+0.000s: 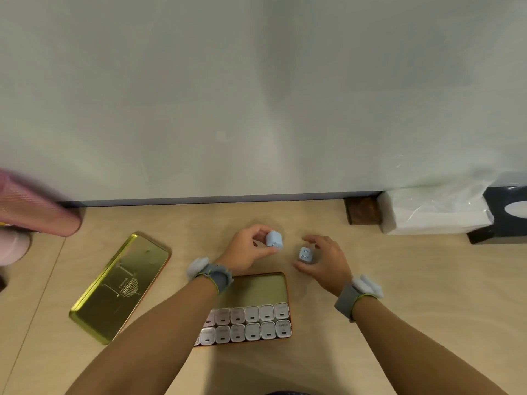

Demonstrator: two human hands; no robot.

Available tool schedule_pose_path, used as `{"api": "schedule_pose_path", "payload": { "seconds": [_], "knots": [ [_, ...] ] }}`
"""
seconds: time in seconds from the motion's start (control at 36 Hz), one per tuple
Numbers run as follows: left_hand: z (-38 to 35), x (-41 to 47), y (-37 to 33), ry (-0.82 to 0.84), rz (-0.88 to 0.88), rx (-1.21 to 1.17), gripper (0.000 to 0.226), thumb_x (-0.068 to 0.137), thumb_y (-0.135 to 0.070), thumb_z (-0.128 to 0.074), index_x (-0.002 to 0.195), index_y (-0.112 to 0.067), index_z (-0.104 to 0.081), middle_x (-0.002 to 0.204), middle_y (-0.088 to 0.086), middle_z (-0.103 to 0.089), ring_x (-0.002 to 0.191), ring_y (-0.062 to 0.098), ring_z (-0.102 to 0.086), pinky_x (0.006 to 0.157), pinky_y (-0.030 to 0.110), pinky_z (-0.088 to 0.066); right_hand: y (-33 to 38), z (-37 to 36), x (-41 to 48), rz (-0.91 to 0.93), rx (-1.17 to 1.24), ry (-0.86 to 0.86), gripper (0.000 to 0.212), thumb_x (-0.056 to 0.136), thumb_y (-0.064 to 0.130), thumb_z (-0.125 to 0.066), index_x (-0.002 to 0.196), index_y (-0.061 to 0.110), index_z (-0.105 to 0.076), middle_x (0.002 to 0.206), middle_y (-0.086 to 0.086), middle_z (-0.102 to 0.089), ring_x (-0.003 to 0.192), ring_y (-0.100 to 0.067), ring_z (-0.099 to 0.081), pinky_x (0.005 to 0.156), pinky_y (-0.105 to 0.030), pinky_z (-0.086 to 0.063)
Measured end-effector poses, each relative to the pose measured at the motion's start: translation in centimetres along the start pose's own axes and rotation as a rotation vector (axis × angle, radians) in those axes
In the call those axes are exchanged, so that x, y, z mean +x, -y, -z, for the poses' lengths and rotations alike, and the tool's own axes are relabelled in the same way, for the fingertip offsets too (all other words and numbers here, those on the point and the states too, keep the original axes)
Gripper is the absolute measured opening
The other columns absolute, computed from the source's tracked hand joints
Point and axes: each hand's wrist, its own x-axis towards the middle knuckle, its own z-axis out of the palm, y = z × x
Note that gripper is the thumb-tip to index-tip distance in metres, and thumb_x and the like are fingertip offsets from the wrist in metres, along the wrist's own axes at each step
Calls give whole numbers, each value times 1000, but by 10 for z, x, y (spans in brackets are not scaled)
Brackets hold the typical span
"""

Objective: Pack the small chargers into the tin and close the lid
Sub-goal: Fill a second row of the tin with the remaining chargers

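The open gold tin (263, 286) lies on the wooden table just below my hands. Two rows of several small white chargers (252, 323) fill its near half; the far half is bare. My left hand (248, 249) holds a pale blue charger (274, 239) between thumb and fingers, above the table beyond the tin. My right hand (323, 260) grips a second pale blue charger (305, 255), prongs facing me, low over the table. The gold lid (119, 286) lies inside-up to the left of the tin.
A pink cylinder (37, 206) and a pink object sit at the far left. At the back right are a dark wooden block (362, 210), a white plastic-wrapped pack (433, 212) and a black tissue box (504, 215). A white wall rises behind the table.
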Motion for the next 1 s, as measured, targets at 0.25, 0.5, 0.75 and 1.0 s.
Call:
{"api": "schedule_pose_path", "payload": {
  "seconds": [0.25, 0.5, 0.75, 1.0],
  "knots": [
    [-3, -20, -21, -83, -404, 266, 29, 81, -10, -70, 109, -18, -65, 111, 0, -57, 96, 12, -57, 84, 22, -47, 60, 5, 6, -21, 413, 85, 32, 80, 36, -76, 106, 20, -67, 90, 0, -70, 72, -16, -65, 67, -29, -54],
    [-3, -36, -15, -102, -358, 206, 49, 81, -13, -75, 126, -16, -55, 114, 2, -56, 101, 12, -57, 91, 26, -49, 58, 4, 1, 3, 440, 112, 30, 77, 10, -78, 104, 15, -65, 100, -6, -69, 69, -28, -68, 70, -40, -57],
    [19, -35, 16, -172, -38, 492, 48, 78, -30, -74, 123, -24, -59, 126, 1, -56, 119, 26, -48, 100, 40, -41, 45, 0, 9, 215, 75, 219, 23, 81, 10, -68, 102, 21, -67, 104, 0, -65, 77, -18, -62, 72, -29, -52],
    [25, -33, 27, -71, 79, 423, 37, 75, -13, -73, 111, -19, -68, 108, 8, -65, 99, 28, -61, 87, 35, -49, 42, -21, 32, 294, -543, 331, 22, 88, 28, -54, 106, 39, -58, 121, 8, -59, 105, -25, -53, 84, -39, -34]
  ]
}}
